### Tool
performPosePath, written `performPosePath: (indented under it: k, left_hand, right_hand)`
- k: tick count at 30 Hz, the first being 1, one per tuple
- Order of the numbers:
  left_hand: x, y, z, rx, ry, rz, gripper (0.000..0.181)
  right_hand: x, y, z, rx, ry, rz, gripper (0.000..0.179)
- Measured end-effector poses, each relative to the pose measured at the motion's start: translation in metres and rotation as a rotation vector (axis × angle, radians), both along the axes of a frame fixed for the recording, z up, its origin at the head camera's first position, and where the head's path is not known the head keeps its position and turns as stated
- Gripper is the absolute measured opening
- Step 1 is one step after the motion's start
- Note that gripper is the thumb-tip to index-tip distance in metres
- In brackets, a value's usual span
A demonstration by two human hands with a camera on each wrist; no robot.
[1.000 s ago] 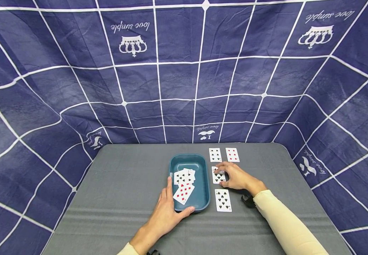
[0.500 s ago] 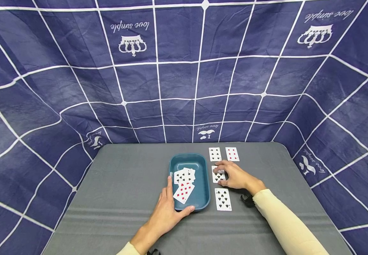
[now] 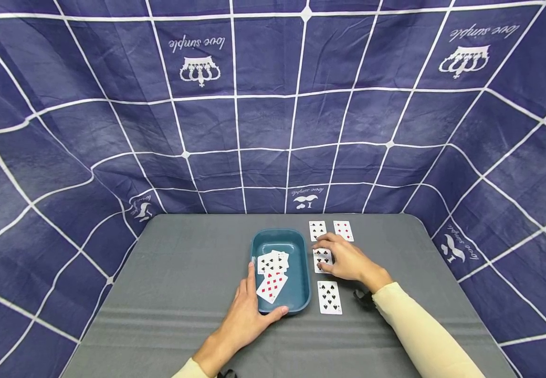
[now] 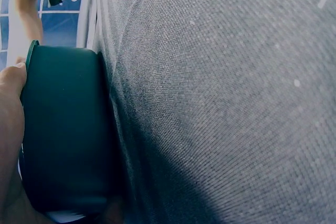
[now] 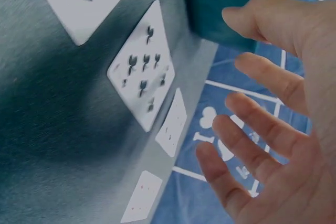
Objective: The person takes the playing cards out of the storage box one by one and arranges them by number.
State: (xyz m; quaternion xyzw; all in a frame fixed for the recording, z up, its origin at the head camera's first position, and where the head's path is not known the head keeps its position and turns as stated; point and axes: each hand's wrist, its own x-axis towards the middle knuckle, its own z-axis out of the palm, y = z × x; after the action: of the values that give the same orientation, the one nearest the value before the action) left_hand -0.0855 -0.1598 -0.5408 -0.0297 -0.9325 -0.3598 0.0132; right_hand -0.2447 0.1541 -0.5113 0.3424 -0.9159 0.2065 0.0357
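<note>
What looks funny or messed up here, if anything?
The cards in the tray overlap at different angles, while the table cards lie apart. Also, the crowns on the blue cloth are upside down! Nothing looks spilled.

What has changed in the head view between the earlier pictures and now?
The right hand has shifted slightly, away from the person and toward the tray, above the club card; no card was taken hold of or let go. The left hand stays against the tray, and the cards inside lie as they did.
</note>
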Motion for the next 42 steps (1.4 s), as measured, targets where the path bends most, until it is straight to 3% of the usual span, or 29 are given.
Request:
performPosePath:
  k: [9,23,32,42]
  left_hand:
    - [0.001,-0.001,0.002,0.000,-0.022,-0.009,0.150]
    - [-0.001,0.000,0.003,0.006,-0.038,-0.012,0.151]
    - [-0.001,0.000,0.003,-0.004,-0.029,-0.012,0.151]
    - [0.000,0.000,0.002,-0.009,-0.011,-0.021,0.149]
  right_hand:
    - [0.012,-0.019,0.015,-0.014,0.024,-0.022,0.047]
    - [0.014,-0.068,0.033,0.020,0.090,0.083,0.051]
    - [0.015,-0.097,0.045,0.126,-0.042,0.116,0.054]
    - [0.006,-0.127,0.037,0.246,-0.204,0.144,0.058]
